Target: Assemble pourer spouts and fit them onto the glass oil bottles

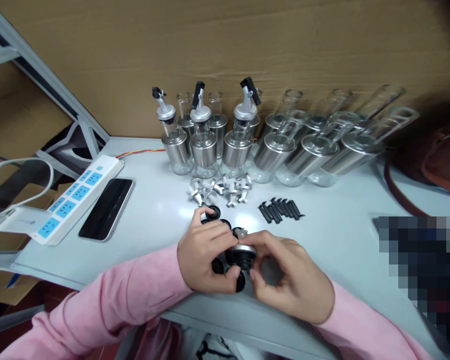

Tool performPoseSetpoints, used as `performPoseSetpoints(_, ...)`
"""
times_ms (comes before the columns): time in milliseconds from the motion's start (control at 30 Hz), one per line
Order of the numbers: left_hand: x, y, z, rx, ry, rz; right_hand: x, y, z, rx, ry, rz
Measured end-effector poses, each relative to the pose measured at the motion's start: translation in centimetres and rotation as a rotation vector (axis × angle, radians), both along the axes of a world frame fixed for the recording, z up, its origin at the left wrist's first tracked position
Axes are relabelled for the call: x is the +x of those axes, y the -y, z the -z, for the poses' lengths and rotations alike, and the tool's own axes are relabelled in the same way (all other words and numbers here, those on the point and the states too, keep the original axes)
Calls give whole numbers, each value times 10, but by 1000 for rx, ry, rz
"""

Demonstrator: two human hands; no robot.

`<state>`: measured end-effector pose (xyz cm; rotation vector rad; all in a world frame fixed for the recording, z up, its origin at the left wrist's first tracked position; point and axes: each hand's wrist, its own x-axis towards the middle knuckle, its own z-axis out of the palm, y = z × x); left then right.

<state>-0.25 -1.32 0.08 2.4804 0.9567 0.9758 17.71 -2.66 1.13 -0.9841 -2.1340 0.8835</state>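
Note:
Between my two hands is a bottle pourer stopper [243, 254] with a silver cap and a ribbed black plug pointing down. My left hand [210, 250] pinches its left side with thumb and forefinger. From the right, the thumb and fingers of my right hand [288, 272] close on the same stopper. Several round black rubber plugs [213, 213] lie under and around my left hand, partly hidden by it. Just beyond are several loose silver pourer spouts [230, 189] in a heap. A cluster of small black levers [279, 210] lies to their right.
Several glass bottles with steel sleeves [238, 150] line the back, three fitted with pourers. At left are a white power strip [65, 205] and a phone [107, 210]. A brown bag [431, 155] sits at right. Cardboard [225, 45] stands behind.

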Motion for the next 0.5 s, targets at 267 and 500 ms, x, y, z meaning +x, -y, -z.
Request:
performPoseSetpoints(267, 1, 0, 0, 39, 27, -2, 0, -1, -3, 110, 36, 18)
performPoseSetpoints(500, 1, 1, 0, 68, 17, 2, -3, -2, -8, 259, 30, 10)
